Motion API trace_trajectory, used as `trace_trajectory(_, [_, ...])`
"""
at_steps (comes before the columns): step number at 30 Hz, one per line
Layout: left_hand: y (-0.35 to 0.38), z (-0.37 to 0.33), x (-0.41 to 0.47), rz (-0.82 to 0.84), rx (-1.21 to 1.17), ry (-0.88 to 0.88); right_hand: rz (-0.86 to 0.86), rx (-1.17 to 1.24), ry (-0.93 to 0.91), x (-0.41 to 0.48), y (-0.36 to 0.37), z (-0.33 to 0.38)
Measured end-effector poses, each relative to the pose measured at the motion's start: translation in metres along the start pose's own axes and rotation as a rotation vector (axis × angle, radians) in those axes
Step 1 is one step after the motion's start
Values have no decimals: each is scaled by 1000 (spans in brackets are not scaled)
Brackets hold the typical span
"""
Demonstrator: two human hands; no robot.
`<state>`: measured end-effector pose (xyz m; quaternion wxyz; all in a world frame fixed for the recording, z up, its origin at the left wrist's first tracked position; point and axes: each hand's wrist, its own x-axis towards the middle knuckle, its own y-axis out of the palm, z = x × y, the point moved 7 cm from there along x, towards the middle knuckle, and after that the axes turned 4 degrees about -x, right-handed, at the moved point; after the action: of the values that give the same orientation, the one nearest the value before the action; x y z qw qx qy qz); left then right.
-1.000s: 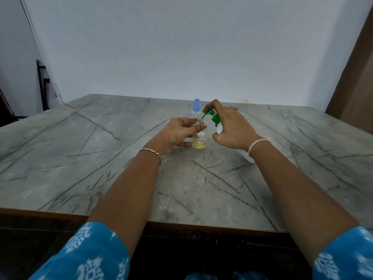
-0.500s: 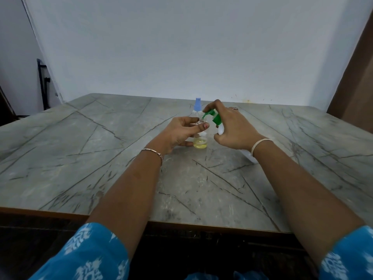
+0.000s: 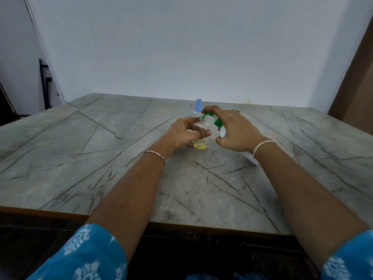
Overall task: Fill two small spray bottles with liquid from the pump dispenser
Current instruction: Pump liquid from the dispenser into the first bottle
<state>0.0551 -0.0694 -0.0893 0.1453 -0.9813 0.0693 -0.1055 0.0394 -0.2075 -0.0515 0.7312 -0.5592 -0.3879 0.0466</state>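
A small clear spray bottle (image 3: 201, 144) stands uncapped on the table with a little yellow liquid at its bottom. My left hand (image 3: 182, 134) grips it around the middle. My right hand (image 3: 235, 130) holds the white pump dispenser (image 3: 222, 132), tilted, with fingers over its green pump head (image 3: 216, 120); the green nozzle sits at the open neck of the small bottle. A second small clear bottle (image 3: 197, 107) with a light blue spray cap stands just behind, partly hidden by my hands.
The grey marble-patterned table (image 3: 101, 158) has a wooden front edge close to me. A white wall stands behind it, a brown panel (image 3: 357, 77) at the right and a dark metal frame (image 3: 43, 83) at the far left.
My hands and both bottles keep nearly the same pose. My right hand's fingers have pressed slightly lower on the green pump head.
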Motion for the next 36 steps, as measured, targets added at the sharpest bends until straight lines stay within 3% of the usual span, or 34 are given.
trace_trajectory(9, [-1, 6, 3, 8, -37, -15, -65, -28, -12, 2, -1, 3])
trace_trajectory(24, [-2, 5, 2, -4, -51, -4, 66, -259, -13, 0, -3, 12])
trace_trajectory(36, [-2, 5, 3, 10, -45, 11, -26, -168, 16, 8, -1, 9])
